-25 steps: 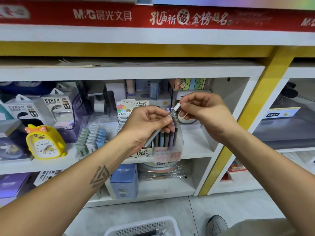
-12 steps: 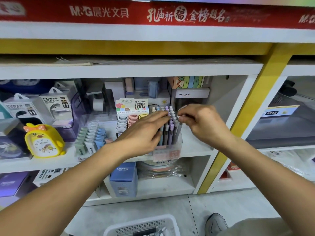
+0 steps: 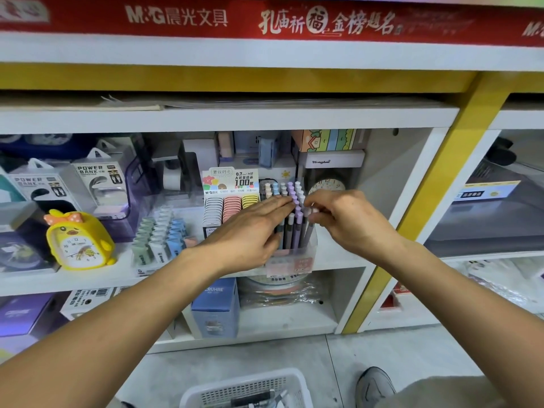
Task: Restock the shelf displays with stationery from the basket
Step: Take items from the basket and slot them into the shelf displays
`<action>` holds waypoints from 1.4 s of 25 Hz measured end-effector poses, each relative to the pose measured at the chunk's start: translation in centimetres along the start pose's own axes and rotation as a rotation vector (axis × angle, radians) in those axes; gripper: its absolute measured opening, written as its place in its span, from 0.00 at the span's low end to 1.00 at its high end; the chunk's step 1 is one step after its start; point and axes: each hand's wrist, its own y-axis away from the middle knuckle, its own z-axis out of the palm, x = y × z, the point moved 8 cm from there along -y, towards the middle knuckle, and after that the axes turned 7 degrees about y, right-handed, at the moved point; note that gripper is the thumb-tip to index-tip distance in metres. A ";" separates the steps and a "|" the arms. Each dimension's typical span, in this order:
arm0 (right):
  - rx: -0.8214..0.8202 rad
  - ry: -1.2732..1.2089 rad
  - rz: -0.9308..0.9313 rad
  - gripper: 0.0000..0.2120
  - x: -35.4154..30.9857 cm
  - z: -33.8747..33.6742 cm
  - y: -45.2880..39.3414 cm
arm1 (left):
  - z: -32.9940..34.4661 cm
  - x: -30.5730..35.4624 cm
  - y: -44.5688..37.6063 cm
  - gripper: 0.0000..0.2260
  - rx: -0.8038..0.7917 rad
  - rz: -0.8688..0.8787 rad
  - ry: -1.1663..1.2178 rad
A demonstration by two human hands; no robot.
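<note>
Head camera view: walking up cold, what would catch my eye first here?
Probably the two hands meeting at the clear pen display on the middle shelf: the left hand lies flat against the pastel pens, the right hand pinches one pen top. Next, the bright yellow chick clock at left, and the red banner across the top.

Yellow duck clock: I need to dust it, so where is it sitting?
The yellow duck clock stands left in the head view, on the middle shelf below the power bank boxes.

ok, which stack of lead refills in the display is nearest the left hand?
The yellow stack, rightmost; the left hand sits right beside it, pink and grey farther left.
</note>
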 end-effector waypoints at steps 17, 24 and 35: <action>-0.177 0.228 0.093 0.29 -2.1 2.6 0.2 | -1.6 1.1 2.3 0.31 0.067 -0.049 -0.097; -0.430 0.080 -0.050 0.09 -9.9 11.4 5.4 | 4.5 -2.3 11.4 0.09 -0.185 -0.268 -0.091; -1.203 0.116 0.239 0.09 -5.9 37.2 25.9 | 32.0 -8.4 26.6 0.11 -0.854 -0.617 0.065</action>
